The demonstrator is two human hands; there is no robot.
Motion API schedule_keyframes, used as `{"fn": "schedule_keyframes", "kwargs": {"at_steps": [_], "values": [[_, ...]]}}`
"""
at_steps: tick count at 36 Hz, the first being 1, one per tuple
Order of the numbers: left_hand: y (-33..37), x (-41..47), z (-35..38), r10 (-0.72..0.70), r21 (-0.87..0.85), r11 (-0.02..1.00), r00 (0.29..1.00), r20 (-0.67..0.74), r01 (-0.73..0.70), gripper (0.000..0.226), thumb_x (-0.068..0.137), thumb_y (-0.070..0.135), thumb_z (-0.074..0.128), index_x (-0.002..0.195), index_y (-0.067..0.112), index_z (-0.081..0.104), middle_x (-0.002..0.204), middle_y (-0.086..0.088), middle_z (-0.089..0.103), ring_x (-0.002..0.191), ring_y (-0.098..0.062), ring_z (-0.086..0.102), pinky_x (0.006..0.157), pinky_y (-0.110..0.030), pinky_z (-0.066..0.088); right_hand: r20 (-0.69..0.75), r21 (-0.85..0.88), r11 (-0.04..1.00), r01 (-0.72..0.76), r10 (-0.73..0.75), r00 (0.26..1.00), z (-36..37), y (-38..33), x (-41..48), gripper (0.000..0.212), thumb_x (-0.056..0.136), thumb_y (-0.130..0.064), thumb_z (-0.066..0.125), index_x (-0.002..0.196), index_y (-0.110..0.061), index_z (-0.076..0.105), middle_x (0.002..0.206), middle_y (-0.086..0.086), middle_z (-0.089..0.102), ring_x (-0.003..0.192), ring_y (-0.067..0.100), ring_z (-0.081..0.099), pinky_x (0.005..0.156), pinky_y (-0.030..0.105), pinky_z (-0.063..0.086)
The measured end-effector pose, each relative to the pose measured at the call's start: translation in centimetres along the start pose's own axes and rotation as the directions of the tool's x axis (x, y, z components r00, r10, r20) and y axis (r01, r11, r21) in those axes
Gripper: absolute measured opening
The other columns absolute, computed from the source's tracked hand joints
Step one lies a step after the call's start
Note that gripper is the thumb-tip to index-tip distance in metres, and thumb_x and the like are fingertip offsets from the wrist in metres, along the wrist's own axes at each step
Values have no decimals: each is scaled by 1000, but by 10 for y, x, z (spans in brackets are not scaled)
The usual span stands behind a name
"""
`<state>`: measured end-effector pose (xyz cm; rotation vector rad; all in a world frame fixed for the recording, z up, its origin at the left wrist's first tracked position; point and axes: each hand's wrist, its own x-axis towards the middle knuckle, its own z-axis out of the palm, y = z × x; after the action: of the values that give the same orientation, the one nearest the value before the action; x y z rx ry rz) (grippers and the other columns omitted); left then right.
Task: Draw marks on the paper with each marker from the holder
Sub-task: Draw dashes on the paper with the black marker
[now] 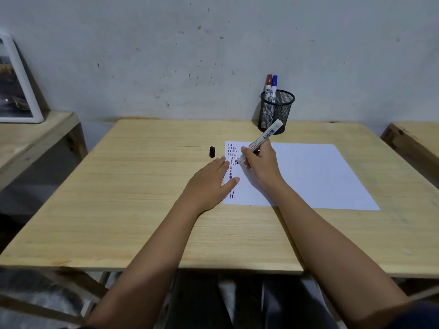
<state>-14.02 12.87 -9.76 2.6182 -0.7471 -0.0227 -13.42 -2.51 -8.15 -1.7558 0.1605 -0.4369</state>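
Observation:
A white sheet of paper (pixel 308 174) lies on the wooden table (pixel 142 198), with columns of short red, blue and black marks (pixel 232 153) along its left edge. My right hand (pixel 260 163) grips an uncapped black marker (pixel 266 135), its tip touching the paper beside the marks. My left hand (pixel 209 184) lies flat, fingers apart, pressing on the paper's left edge. The marker's black cap (pixel 212 151) stands on the table left of the paper. A black mesh holder (pixel 275 112) at the back holds a red marker (pixel 268 85) and a blue marker (pixel 274 86).
A wall rises right behind the table. A lower wooden table at the left carries a white-framed picture (pixel 14 86). Another wooden table edge (pixel 413 141) shows at the right. My legs are visible below the front edge.

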Motion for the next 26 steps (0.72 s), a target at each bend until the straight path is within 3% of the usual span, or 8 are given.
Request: {"fn": "schedule_keyframes", "kwargs": {"at_steps": [9,12,16,19,23,26], "values": [[0,1,0,2,-9,1000,1000,-9,-2,64,94,52,32,147,17,25,159,4,16,146,-8,11,115,-28,18,4,-11,1000,-25,25,1000,-1,-3,-3,14,90,-9,53,89,-9,40,87,14,52,67,15,49,45,6,41],[0,0,0,10,-52,999,1000,-30,-11,63,93,50,37,146,16,29,158,3,20,145,-8,14,114,-28,19,-18,82,996,-45,46,999,-2,-9,-6,12,91,-8,53,93,-8,40,85,13,49,64,13,48,45,7,41],[-1,3,-5,-32,-313,949,974,-226,-41,54,90,40,51,136,13,41,147,-2,33,135,-7,24,110,-24,26,-82,337,937,-91,125,989,-6,-17,-9,11,91,-3,52,90,-8,43,71,7,50,42,0,48,42,9,40],[-6,12,-13,-93,-312,950,922,-376,-32,46,91,33,52,132,13,45,131,-2,42,120,-11,31,99,-25,34,-108,448,887,-110,176,978,-10,-20,-9,17,91,-6,55,84,-13,40,70,3,50,42,0,47,44,11,42],[-11,30,-18,-157,-266,961,938,-308,73,47,93,26,50,137,10,41,126,-9,44,123,-26,32,92,-24,27,-129,512,852,-109,202,971,-17,-23,-2,14,95,-11,50,83,-13,43,70,4,49,45,4,49,45,12,44],[-11,43,-18,-195,-232,964,942,-274,132,37,94,20,48,128,6,51,120,-13,48,119,-28,36,89,-26,31,-118,519,849,-97,184,976,-24,-26,5,16,97,-13,47,81,-14,44,68,6,48,40,1,51,44,13,45]]}}
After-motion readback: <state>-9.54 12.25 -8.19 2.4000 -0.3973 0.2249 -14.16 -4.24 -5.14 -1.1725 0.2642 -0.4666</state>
